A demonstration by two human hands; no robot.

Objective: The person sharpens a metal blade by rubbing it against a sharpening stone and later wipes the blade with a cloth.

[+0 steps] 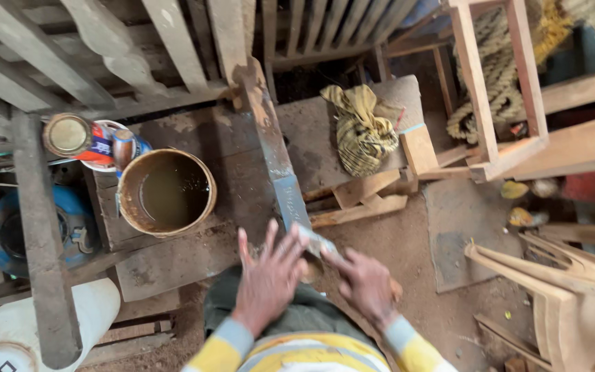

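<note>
A long narrow wooden piece [270, 145] smeared with brown and blue-grey coating runs from the slatted furniture at the top down to my lap. My left hand [268, 275] lies flat with fingers spread, pressing against the lower end of the piece. My right hand [365, 281] grips the piece's near end from the right, fingers curled around it. Both sleeves are striped yellow, grey and white. A round tin [166, 193] of murky brownish liquid stands on a dark board just left of the piece.
Small cans with a gold lid [67, 135] sit beside the tin. A yellow patterned cloth [362, 127] lies on a wooden block. Slatted wooden frames [173, 48] fill the top, a stool frame [494, 96] and coiled rope top right, chair parts [566, 289] at right, blue container [8, 234] left.
</note>
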